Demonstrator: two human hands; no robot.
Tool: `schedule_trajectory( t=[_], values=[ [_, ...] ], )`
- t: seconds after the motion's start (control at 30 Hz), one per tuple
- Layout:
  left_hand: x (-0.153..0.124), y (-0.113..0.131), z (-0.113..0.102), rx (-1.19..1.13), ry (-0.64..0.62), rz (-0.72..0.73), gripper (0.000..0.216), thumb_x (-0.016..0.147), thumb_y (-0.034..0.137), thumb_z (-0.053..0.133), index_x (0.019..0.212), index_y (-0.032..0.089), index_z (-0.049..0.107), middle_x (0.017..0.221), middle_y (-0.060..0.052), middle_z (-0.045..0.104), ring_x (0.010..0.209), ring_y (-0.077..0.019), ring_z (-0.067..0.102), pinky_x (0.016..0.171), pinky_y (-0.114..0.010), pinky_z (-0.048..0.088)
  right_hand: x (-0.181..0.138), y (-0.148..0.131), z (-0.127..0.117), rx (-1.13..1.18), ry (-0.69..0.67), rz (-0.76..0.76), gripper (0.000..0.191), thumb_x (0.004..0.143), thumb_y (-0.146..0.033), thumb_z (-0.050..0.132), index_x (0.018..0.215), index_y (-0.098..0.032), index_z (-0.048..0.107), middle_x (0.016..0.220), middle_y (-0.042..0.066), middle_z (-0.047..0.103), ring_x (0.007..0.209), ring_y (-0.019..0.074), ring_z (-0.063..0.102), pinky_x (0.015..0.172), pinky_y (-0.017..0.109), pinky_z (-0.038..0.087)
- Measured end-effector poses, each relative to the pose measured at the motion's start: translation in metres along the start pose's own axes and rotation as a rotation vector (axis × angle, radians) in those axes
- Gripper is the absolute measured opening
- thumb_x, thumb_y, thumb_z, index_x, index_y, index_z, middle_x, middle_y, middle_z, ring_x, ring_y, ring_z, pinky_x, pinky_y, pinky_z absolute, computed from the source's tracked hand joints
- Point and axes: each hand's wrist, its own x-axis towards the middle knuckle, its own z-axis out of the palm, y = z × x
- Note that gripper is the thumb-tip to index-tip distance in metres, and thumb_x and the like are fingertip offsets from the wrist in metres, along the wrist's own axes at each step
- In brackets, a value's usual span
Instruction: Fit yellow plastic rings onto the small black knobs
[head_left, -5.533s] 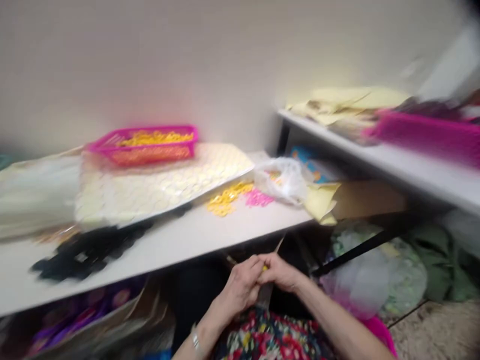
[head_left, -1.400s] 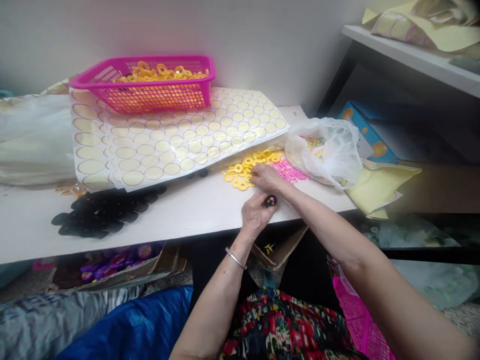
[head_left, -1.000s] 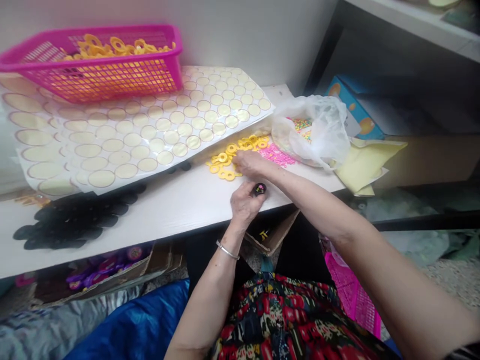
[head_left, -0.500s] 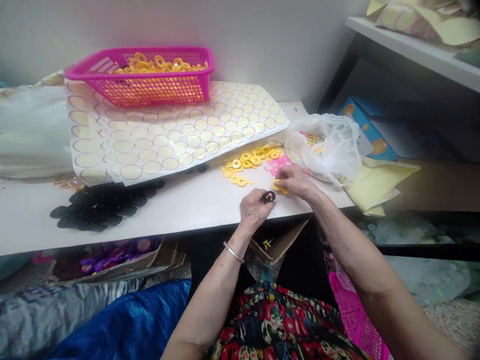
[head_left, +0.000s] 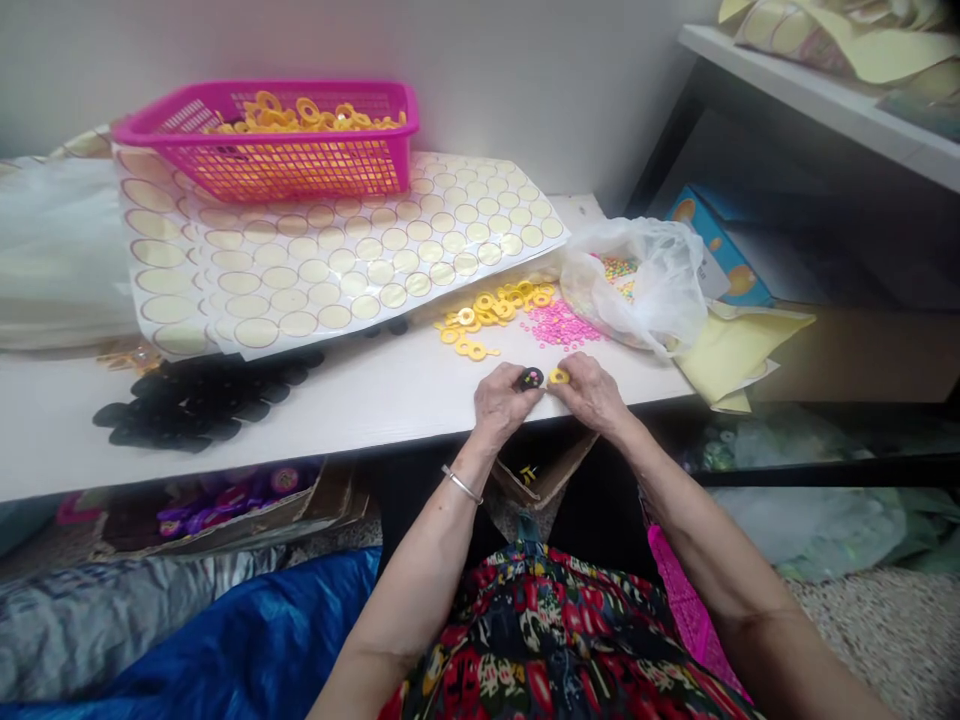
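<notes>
My left hand [head_left: 504, 402] is closed around a small black round piece [head_left: 532, 378] with pink and yellow-green specks on its face. Pinched in my right hand [head_left: 592, 392] is a yellow ring-shaped piece [head_left: 559, 376], held just beside the black one with a narrow gap between them. Both hands are over the table's front edge. Beyond them lie a loose pile of yellow ring pieces [head_left: 491, 305] and a scatter of tiny pink beads [head_left: 564, 326]. My fingers hide part of each held piece.
A pink basket [head_left: 300, 178] of yellow rings stands on sheets of oval stickers [head_left: 337, 285]. Flat black pieces [head_left: 202, 400] lie at left. A white plastic bag [head_left: 664, 290] with coloured beads sits at right, near yellow paper [head_left: 739, 350]. Under the table is an open cardboard box [head_left: 551, 480].
My right hand has drawn back from the pink beads toward my left hand, bringing the yellow ring beside the black piece. The whole view has shifted slightly.
</notes>
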Motion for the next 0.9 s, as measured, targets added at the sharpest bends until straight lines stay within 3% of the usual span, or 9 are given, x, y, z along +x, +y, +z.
schedule_trajectory(
  t=[0.1,0.17,0.33,0.57,0.73,0.8,0.9],
  values=[
    [0.000,0.000,0.001,-0.009,-0.008,-0.011,0.018,0.067,0.037,0.064,0.076,0.021,0.063,0.068,0.003,0.053,0.061,-0.0094,0.047,0.057,-0.022,0.035,0.004,-0.007,-0.005,0.195,0.071,-0.070,0.020,0.081,-0.032,0.053,0.095,-0.019,0.054,0.089,0.005,0.054,0.085,0.0189,0.049,0.074,0.030,0.040],
    [0.000,-0.001,0.002,-0.010,-0.006,-0.004,0.016,0.068,0.035,0.063,0.075,0.021,0.063,0.067,0.003,0.053,0.061,-0.0093,0.047,0.057,-0.022,0.035,0.009,-0.015,-0.010,0.222,0.029,-0.145,0.019,0.081,-0.031,0.053,0.095,-0.019,0.056,0.091,0.005,0.055,0.088,0.0193,0.049,0.077,0.030,0.039],
    [-0.001,0.000,-0.001,0.027,-0.044,-0.016,0.009,0.068,0.028,0.060,0.074,0.021,0.061,0.068,0.003,0.053,0.063,-0.0104,0.047,0.058,-0.022,0.036,0.017,-0.033,-0.016,0.055,-0.115,-0.173,0.014,0.079,-0.023,0.052,0.089,-0.018,0.059,0.094,0.007,0.055,0.090,0.0207,0.048,0.078,0.031,0.038],
    [-0.001,0.001,-0.004,0.014,-0.057,-0.028,0.009,0.066,0.023,0.056,0.074,0.021,0.062,0.068,0.003,0.054,0.063,-0.0109,0.047,0.059,-0.023,0.036,0.019,-0.040,-0.013,-0.085,-0.186,-0.160,0.011,0.080,-0.020,0.049,0.084,-0.017,0.059,0.093,0.007,0.055,0.087,0.0193,0.049,0.074,0.028,0.037],
    [0.000,-0.003,-0.010,-0.265,-0.011,-0.057,0.021,0.069,0.020,0.051,0.083,0.018,0.066,0.075,0.000,0.060,0.069,-0.0120,0.052,0.065,-0.024,0.042,0.020,-0.043,-0.010,-0.075,-0.171,-0.142,0.010,0.080,-0.019,0.049,0.079,-0.017,0.059,0.086,0.006,0.054,0.083,0.0170,0.050,0.071,0.026,0.037],
    [0.004,-0.004,-0.012,-0.417,0.002,-0.168,0.024,0.075,0.028,0.049,0.087,0.015,0.066,0.068,-0.001,0.060,0.062,-0.0118,0.052,0.060,-0.024,0.043,0.020,-0.042,-0.007,0.002,-0.155,-0.127,0.009,0.079,-0.019,0.051,0.078,-0.017,0.060,0.083,0.005,0.054,0.082,0.0161,0.051,0.071,0.026,0.038],
    [0.010,-0.002,-0.010,-0.509,-0.062,-0.259,0.035,0.077,0.042,0.050,0.077,0.012,0.067,0.057,-0.001,0.058,0.053,-0.0104,0.049,0.052,-0.023,0.041,0.020,-0.039,-0.001,0.224,-0.092,-0.069,0.007,0.076,-0.020,0.056,0.078,-0.018,0.063,0.081,0.003,0.055,0.078,0.0147,0.052,0.070,0.026,0.040]
  ],
)
